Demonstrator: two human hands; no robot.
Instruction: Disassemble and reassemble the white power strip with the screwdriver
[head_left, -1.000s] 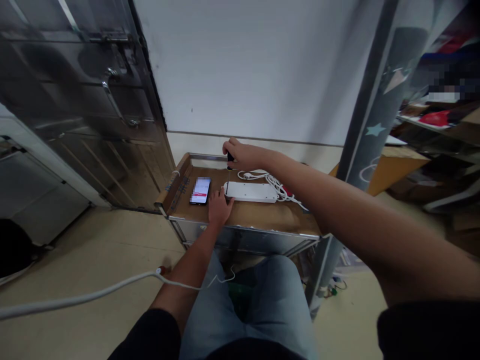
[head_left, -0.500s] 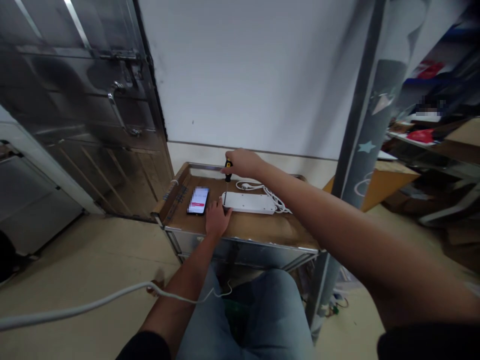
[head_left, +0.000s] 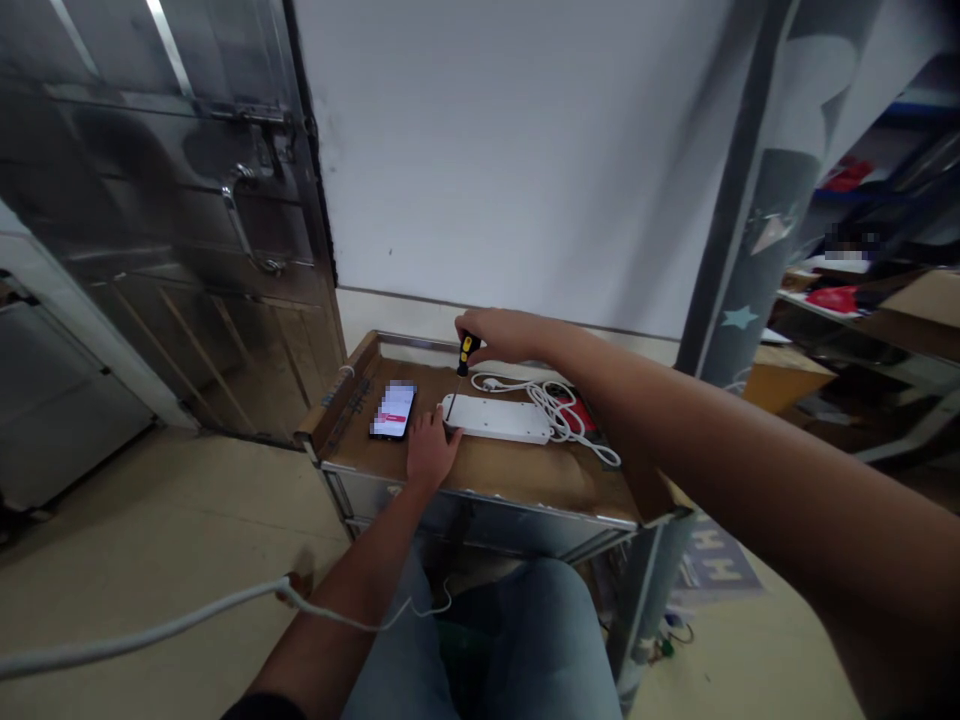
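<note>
My right hand is closed around the black and yellow handle of a screwdriver. Its thin shaft slants down to the left end of a white power strip; I cannot make out the screw under the tip. That same end is gripped by my left hand, thumb on the near side and fingers at the left. The strip lies with a flat face up, showing several small holes. Its white cord is looped at the right end. Beside my left hand rests a phone with a lit screen.
The brown tabletop has a raised edge on the left. Something red lies under the cord. A grey post stands at the right, a metal door at the left. A white cable crosses by my left forearm.
The screwdriver has gone from nearly upright to leaning with its handle to the right, and my right hand has moved slightly right with it. My left hand stays at the strip's end.
</note>
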